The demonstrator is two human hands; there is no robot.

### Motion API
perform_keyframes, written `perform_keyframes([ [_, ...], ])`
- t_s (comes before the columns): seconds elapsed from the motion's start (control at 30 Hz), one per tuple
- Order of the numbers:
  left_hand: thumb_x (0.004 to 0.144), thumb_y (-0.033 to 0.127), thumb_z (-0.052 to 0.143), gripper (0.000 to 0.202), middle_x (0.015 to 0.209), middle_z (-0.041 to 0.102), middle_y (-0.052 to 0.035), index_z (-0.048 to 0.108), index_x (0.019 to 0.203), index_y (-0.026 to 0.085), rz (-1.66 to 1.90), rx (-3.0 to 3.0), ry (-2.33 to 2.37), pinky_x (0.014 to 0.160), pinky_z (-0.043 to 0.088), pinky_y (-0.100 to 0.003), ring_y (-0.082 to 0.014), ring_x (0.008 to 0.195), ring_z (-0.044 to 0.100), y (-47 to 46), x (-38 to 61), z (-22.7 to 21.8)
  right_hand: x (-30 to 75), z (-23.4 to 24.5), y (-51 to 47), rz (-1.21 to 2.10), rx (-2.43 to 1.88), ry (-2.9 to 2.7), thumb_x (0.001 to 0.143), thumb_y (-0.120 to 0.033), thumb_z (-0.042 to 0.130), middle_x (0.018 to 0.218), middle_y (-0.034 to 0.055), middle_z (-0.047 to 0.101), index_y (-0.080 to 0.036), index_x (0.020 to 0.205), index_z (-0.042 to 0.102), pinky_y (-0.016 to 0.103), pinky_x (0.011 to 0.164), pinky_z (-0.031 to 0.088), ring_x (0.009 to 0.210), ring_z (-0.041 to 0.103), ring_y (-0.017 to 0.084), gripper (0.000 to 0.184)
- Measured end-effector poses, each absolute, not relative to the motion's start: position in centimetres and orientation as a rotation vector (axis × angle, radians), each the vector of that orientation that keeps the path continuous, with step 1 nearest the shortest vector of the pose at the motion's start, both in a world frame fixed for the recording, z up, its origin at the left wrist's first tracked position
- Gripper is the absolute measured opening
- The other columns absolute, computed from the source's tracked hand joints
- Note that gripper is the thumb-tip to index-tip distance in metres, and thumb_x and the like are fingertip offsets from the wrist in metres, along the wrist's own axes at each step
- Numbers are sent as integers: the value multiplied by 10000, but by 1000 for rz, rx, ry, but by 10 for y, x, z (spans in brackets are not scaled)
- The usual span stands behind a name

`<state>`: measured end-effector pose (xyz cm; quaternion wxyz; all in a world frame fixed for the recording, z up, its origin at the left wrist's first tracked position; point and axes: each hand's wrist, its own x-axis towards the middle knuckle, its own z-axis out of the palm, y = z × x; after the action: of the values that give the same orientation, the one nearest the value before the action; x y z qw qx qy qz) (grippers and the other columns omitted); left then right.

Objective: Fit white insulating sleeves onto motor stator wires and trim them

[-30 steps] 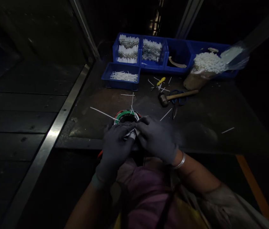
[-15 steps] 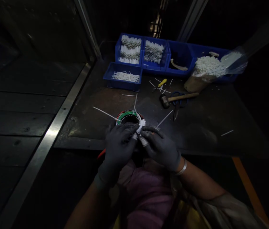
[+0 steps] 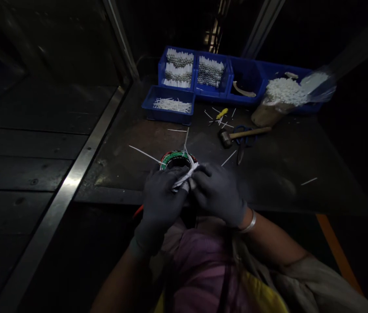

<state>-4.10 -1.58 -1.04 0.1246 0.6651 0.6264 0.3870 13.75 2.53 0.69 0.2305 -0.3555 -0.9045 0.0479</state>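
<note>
A ring-shaped part with a green band (image 3: 179, 154), which looks like a motor stator, sits at the table's near edge in front of me. My left hand (image 3: 162, 198), in a dark grey glove, is closed over its near left side, pinching a white wire bundle (image 3: 187, 174). That bundle slants across the ring's opening. My right hand (image 3: 218, 191), gloved alike, has its curled fingers at the bundle's right end and pinches there. A thin white stick (image 3: 146, 154) juts out leftward from the ring. The ring's near side is hidden by my hands.
Blue bins (image 3: 177, 69) of white tubes line the back, with a blue tray (image 3: 167, 115) of white sticks before them. A mallet (image 3: 226, 138), blue-handled scissors (image 3: 241, 152), a yellow-handled tool (image 3: 222, 114) and a bag of white pieces (image 3: 285, 91) lie to the right.
The white bundle has tipped from nearly upright to a slant across my left fingers. My right hand has shifted slightly up, its fingers now more curled and covering part of a loose stick.
</note>
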Motion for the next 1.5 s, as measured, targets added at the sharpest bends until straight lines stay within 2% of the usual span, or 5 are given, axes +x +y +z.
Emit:
perform_keyframes([
  [0.17,862,213,666,62,903,776,-36,706,818,231,1292,1944,1721,800,552,-395,-227,880,702,-14,-46,-15,132,12,45,288,-747,-2477,983,-230,529,1014,95,724,-202,981,692,349,769,465,876,630,218,166],
  [0.6,916,190,661,71,935,790,-21,717,896,229,1280,2054,1611,883,564,-356,-205,932,723,-11,-54,-17,120,30,89,700,-621,-2629,938,-184,644,889,51,686,-152,864,674,260,697,419,774,601,161,86],
  [0.93,914,333,594,464,1457,636,-69,622,1375,298,662,2780,1423,1116,443,-579,-361,1351,573,11,-115,-18,138,5,131,1130,-698,-2052,922,-312,652,835,21,706,-158,873,695,240,721,492,770,645,147,167],
  [1.17,954,373,518,333,1235,748,-88,695,1212,260,630,2846,1358,1123,441,-571,-326,1181,673,20,-120,-25,310,6,246,338,-1300,-1060,872,-407,540,853,68,692,-149,900,658,378,840,530,823,607,202,285],
  [1.5,886,320,574,564,1333,691,-170,521,1435,204,624,2875,1658,1062,475,-590,-394,1240,629,3,-106,-46,361,-12,295,146,-1382,-1141,695,-152,665,1113,129,682,-170,848,719,458,1085,450,1099,615,289,164],
])
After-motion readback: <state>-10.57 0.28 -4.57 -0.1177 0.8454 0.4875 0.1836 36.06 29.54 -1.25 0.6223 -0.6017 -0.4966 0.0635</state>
